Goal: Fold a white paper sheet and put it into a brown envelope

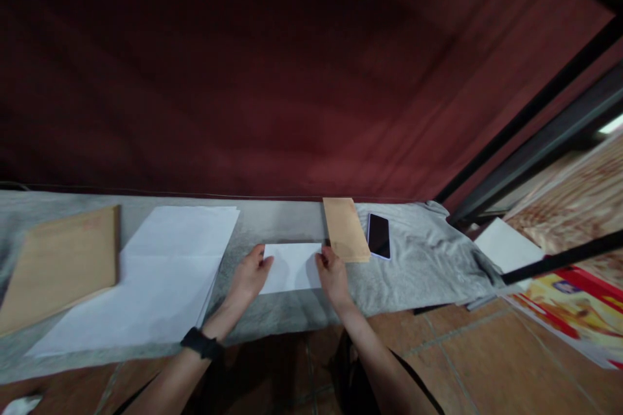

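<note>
A folded white sheet of paper (292, 267) lies between my two hands on the grey cloth. My left hand (250, 275) pinches its left edge, thumb on top. At the opposite edge my right hand (333, 277) grips the paper near its upper right corner. Just beyond my right hand rests a stack of brown envelopes (346, 230). Large white sheets (170, 272) with a crease across them are spread to the left of my left hand.
A stack of large brown envelopes (68, 259) sits on the far left, partly over the white sheets. A phone (379, 235) lies right of the smaller envelopes. The grey cloth (413, 272) covers the narrow table, with a dark red curtain (292, 110) behind. A colourful box (579, 311) is at right.
</note>
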The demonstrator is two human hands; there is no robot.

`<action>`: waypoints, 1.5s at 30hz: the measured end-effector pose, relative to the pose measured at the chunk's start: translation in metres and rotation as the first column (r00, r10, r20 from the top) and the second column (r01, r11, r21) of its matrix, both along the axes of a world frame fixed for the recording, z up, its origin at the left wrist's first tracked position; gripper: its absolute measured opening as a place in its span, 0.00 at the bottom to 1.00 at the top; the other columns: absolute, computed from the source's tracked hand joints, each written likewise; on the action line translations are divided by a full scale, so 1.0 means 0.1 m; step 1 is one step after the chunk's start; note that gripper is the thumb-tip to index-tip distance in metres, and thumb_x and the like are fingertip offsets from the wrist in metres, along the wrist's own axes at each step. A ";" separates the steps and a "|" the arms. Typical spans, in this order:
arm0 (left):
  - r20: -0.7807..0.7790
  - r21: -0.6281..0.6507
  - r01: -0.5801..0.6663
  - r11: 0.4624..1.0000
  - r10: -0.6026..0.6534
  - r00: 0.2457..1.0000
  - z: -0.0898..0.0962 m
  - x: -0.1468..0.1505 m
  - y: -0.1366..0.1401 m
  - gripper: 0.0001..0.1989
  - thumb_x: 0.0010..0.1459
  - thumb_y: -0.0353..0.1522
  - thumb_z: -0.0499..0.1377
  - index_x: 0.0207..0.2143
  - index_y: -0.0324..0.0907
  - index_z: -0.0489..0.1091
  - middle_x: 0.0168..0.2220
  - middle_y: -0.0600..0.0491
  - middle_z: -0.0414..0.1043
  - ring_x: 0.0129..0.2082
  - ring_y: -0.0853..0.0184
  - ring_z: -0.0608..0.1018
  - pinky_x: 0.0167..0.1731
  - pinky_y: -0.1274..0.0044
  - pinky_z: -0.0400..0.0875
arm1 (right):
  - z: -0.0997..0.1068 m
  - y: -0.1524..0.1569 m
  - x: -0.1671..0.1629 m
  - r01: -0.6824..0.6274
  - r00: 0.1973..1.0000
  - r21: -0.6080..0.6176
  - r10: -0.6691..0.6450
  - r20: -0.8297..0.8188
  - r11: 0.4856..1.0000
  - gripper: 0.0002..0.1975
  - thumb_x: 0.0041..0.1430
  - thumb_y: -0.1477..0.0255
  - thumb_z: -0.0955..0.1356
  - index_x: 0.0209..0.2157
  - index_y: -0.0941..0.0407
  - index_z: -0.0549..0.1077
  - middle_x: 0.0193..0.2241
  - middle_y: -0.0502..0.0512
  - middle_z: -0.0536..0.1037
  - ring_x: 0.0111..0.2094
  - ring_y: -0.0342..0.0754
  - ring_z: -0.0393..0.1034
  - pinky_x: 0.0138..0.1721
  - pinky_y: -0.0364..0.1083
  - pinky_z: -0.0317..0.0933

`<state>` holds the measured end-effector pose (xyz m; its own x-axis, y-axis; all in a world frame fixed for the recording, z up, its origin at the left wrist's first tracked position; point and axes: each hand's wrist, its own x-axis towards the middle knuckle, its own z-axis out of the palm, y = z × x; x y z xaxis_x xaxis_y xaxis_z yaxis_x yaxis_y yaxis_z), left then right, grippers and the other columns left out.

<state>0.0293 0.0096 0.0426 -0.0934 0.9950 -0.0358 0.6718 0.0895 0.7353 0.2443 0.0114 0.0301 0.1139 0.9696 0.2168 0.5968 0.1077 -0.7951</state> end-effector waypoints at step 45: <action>-0.570 -0.037 -0.093 0.995 0.056 0.820 0.18 0.13 -0.12 0.17 0.67 0.36 0.47 0.53 0.39 0.65 0.30 0.45 0.79 0.29 0.56 0.81 0.29 0.71 0.70 | -0.30 -0.34 -0.20 -0.199 0.749 0.160 0.045 0.661 0.967 0.30 0.71 0.61 0.60 0.66 0.66 0.58 0.65 0.70 0.61 0.67 0.59 0.55 0.65 0.58 0.54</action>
